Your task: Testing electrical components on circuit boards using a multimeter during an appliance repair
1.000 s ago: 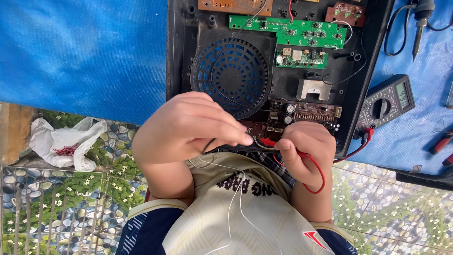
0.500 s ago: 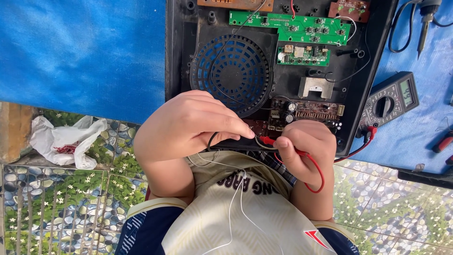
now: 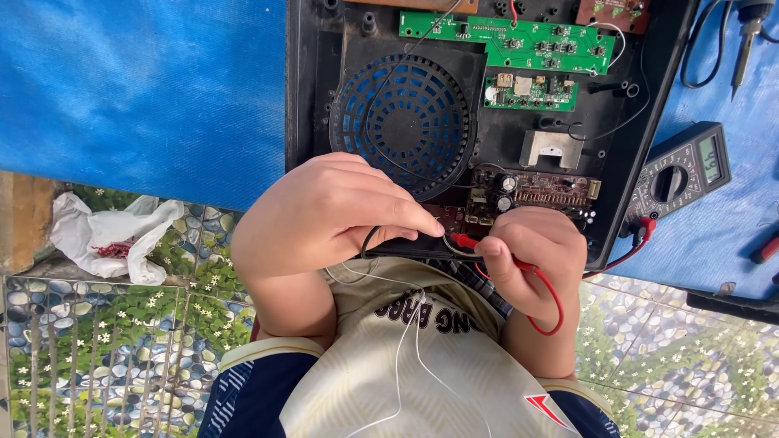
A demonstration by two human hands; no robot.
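1. Comparing with the views of a moment back: both hands sit at the same spot on the near edge of the opened black casing (image 3: 324, 97); only a slight shift of framing, no real travel. Reading: probing is steady, contact held.
2. Left hand (image 3: 324, 215) is clenched around a black probe lead (image 3: 369, 241), fingers (image 3: 406, 219) pinched toward the small brown circuit board (image 3: 527, 191).
3. Right hand (image 3: 535, 255) grips the red probe (image 3: 466, 240), its tip pointing left to meet the left fingertips; red lead (image 3: 552, 308) loops below the wrist.
4. Both probe tips meet at the casing's near rim, just below the round speaker grille (image 3: 402, 122).
5. Multimeter (image 3: 677, 174) lies on the blue worktop (image 3: 138, 89), just right of the casing, touching or nearly so.
6. Room: open blue cloth to the left; right side crowded by meter, leads, soldering iron (image 3: 746, 32). Worktop edge runs close under the hands; tiled floor (image 3: 97, 357) below.
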